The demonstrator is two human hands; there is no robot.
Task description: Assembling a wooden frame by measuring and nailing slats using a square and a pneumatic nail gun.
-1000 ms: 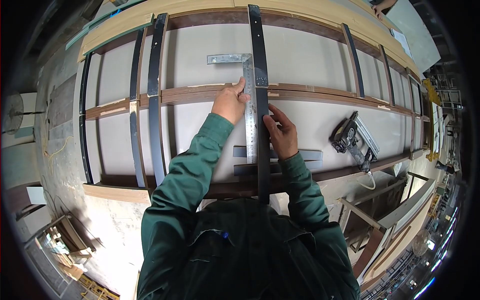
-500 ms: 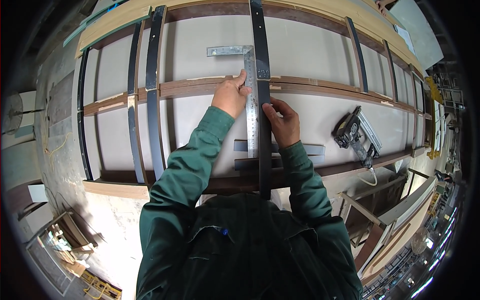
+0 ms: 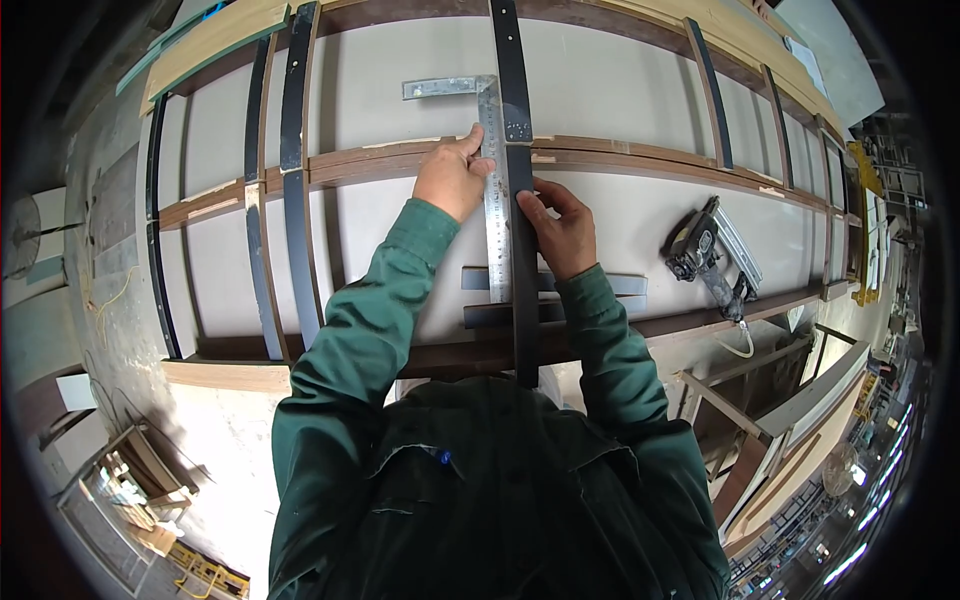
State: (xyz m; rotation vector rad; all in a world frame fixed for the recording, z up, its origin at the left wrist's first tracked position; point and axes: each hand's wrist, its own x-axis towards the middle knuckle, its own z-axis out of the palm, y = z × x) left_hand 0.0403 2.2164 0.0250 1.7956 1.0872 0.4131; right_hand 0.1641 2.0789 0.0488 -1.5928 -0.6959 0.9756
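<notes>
My left hand (image 3: 455, 175) grips a metal try square (image 3: 497, 220) around the middle of its ruled blade. The square's thick stock (image 3: 440, 88) points left at the far end. Its blade runs alongside a dark strip (image 3: 524, 260) that crosses the frame toward my body. On that strip's right edge, my right hand (image 3: 562, 225) pinches with thumb and fingers. The strip's far end meets another dark strip (image 3: 512, 70) over the brown middle rail (image 3: 620, 157). Beneath the blade's near end lie short dark strips (image 3: 590, 282).
A black nail gun (image 3: 710, 250) with a hose rests on the pale panel at right. More dark crosspieces (image 3: 295, 90) span the frame at left. Wooden boards (image 3: 220, 50) lie along the far edge. A wooden frame (image 3: 770, 410) stands lower right.
The whole view has shifted slightly, so everything sits a little higher and to the left. Both hands keep their hold on the square and the strip.
</notes>
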